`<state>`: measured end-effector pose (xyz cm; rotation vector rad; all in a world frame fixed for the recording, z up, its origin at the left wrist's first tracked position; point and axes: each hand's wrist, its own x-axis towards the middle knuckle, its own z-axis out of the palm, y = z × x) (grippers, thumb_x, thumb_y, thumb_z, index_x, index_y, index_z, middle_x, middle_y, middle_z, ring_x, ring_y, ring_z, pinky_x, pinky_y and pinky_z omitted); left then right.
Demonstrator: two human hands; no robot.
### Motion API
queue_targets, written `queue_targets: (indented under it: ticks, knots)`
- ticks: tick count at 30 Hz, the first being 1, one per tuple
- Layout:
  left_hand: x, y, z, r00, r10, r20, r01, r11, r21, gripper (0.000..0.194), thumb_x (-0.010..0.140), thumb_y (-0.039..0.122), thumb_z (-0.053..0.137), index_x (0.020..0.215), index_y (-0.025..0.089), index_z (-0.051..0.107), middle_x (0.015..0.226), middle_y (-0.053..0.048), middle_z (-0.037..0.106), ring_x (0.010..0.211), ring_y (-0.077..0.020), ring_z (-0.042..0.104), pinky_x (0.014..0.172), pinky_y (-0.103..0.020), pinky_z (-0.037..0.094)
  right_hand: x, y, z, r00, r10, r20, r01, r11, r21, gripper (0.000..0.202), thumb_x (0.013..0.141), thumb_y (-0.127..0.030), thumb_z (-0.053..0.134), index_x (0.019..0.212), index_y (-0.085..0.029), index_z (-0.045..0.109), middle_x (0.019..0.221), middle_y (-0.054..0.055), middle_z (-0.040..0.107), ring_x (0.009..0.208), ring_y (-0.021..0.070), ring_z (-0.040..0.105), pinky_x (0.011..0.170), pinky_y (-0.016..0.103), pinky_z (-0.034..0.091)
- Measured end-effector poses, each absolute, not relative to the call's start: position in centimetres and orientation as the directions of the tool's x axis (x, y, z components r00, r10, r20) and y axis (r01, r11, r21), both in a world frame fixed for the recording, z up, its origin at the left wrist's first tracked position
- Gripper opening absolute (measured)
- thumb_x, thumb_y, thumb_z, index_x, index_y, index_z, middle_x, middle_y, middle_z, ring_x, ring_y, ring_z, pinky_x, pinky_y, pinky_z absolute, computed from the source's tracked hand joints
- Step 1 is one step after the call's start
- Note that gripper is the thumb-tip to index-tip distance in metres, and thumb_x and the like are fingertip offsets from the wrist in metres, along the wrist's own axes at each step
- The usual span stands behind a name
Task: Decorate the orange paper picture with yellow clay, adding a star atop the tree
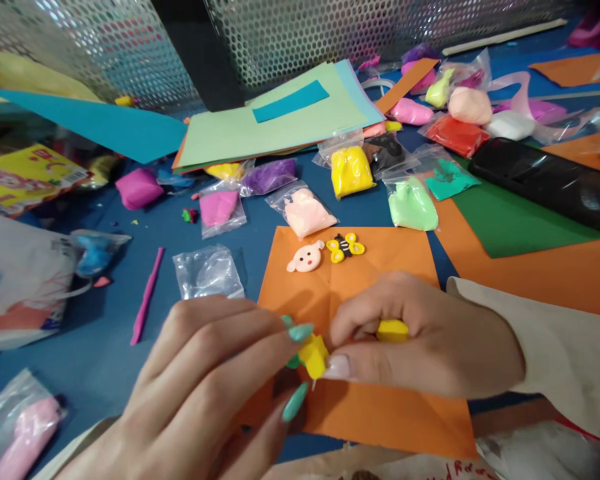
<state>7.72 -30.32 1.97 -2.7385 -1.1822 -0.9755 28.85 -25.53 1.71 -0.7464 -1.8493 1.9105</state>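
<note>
Near the middle of the head view, my left hand (225, 373), with long green nails, has its fingers and thumb around a small yellow clay piece (314, 355). My right hand (415, 340) touches the same piece with its thumb tip, its fingers curled over another yellow clay lump (393, 330). Both hands are above an orange paper sheet (380, 427). Behind them on that sheet lie a pink clay animal face (306, 258) and a yellow and black clay bee (345, 247).
Bagged yellow clay (353, 171), light green clay (413, 203) and pale pink clay (307, 212) lie behind the sheet. Stacked papers (280, 127) are farther back. At left is a magenta tool (147, 297); at right, a black case (545, 180).
</note>
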Motion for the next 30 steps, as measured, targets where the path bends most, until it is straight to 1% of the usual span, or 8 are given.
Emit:
queue_targets:
  ticks: [4,7,10,14,19,23,26,30]
  knots:
    - [8.3,-29.5,1.9,0.609,0.612,0.505,0.626,-0.762,0.168,0.018,0.085,0.018,0.048,0.102,0.016,0.055,0.094,-0.006,0.061,0.087,-0.0185,0.057,0.073,-0.033,0.049,28.7,-24.6,1.8,-0.855,0.478,-0.199,0.018,-0.357,-0.934,0.018,0.08,-0.022,0.056,0.065,-0.013,0.058,0.052,-0.006,0.044,0.046,0.0032,0.034,0.042,0.017,0.026]
    - [8.5,-29.2,2.0,0.59,0.64,0.492,0.621,-0.749,0.231,0.018,0.087,0.018,0.046,0.104,0.017,0.053,0.09,-0.006,0.063,0.086,-0.0184,0.06,0.072,-0.032,0.052,28.6,-24.4,1.7,-0.875,0.393,-0.283,0.048,-0.511,-0.858,0.019,0.077,-0.024,0.06,0.062,-0.013,0.054,0.045,-0.01,0.036,0.038,0.0011,0.027,0.037,0.016,0.021]
    - [8.5,-29.2,2.5,0.615,0.659,0.433,0.59,-0.749,0.302,0.019,0.086,0.017,0.049,0.104,0.018,0.052,0.09,-0.005,0.066,0.088,-0.0182,0.063,0.07,-0.029,0.055,28.8,-24.1,1.8,-0.893,0.328,-0.309,0.081,-0.558,-0.826,0.015,0.076,-0.021,0.056,0.064,-0.014,0.05,0.044,-0.011,0.034,0.036,0.0006,0.025,0.036,0.015,0.019]
    - [8.8,-29.4,2.9,0.594,0.657,0.465,0.61,-0.744,0.273,0.018,0.082,0.013,0.053,0.099,0.02,0.054,0.08,-0.001,0.066,0.077,-0.0152,0.063,0.068,-0.027,0.054,29.2,-24.0,2.1,-0.912,0.336,-0.234,0.078,-0.419,-0.905,0.015,0.079,-0.018,0.044,0.066,-0.014,0.05,0.044,-0.01,0.031,0.038,0.0029,0.026,0.037,0.016,0.022]
    - [9.2,-29.3,2.3,0.531,0.62,0.578,0.693,-0.71,0.125,0.011,0.081,0.017,0.055,0.091,0.021,0.057,0.073,0.001,0.066,0.071,-0.0164,0.061,0.064,-0.03,0.051,29.1,-24.7,2.2,-0.802,0.578,-0.151,0.153,-0.045,-0.987,0.015,0.079,-0.019,0.055,0.065,-0.016,0.051,0.055,-0.007,0.032,0.049,0.0048,0.031,0.042,0.017,0.025]
    - [9.2,-28.9,1.9,0.591,0.537,0.602,0.662,-0.749,0.019,0.013,0.077,0.017,0.059,0.09,0.018,0.06,0.072,0.002,0.067,0.071,-0.0168,0.061,0.063,-0.029,0.05,29.0,-25.0,1.9,-0.783,0.608,-0.133,0.21,0.057,-0.976,0.025,0.083,-0.025,0.057,0.063,-0.016,0.048,0.052,-0.008,0.029,0.047,0.005,0.028,0.041,0.018,0.022]
    - [8.8,-28.7,2.0,0.622,0.539,0.568,0.616,-0.785,0.07,0.02,0.075,0.016,0.058,0.095,0.014,0.06,0.077,-0.003,0.067,0.077,-0.0176,0.061,0.066,-0.029,0.051,29.1,-24.8,2.0,-0.795,0.591,-0.136,0.231,0.088,-0.969,0.026,0.086,-0.027,0.052,0.063,-0.015,0.048,0.051,-0.008,0.03,0.047,0.0049,0.029,0.041,0.019,0.022]
    - [8.3,-28.6,2.4,0.67,0.582,0.462,0.523,-0.811,0.263,0.031,0.078,0.007,0.048,0.106,0.015,0.059,0.093,-0.008,0.066,0.089,-0.0194,0.061,0.074,-0.032,0.054,29.1,-24.5,2.2,-0.829,0.526,-0.19,0.251,0.046,-0.967,0.021,0.081,-0.021,0.055,0.062,-0.013,0.052,0.053,-0.007,0.036,0.049,0.0045,0.034,0.044,0.018,0.026]
